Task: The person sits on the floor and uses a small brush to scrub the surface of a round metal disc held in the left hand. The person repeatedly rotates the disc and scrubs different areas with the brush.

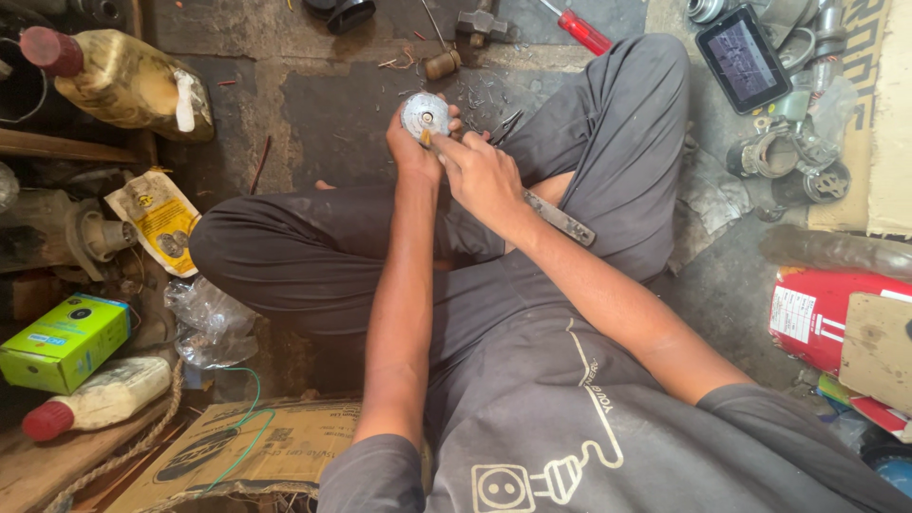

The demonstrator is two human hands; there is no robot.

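— From the head camera, what do we hold?

— Our left hand [410,142] is wrapped around a round metal part [425,115], held above the floor in front of our crossed legs; our right hand [480,171] is closed on a small tool [427,139] pressed to the part's edge; a flat metal file [559,218] lies across our leg.

— And around us?

— A red screwdriver [581,30] and a phone [742,59] lie ahead on the right; an oil bottle [123,81] ahead on the left; a green box [65,342] beside our left knee.
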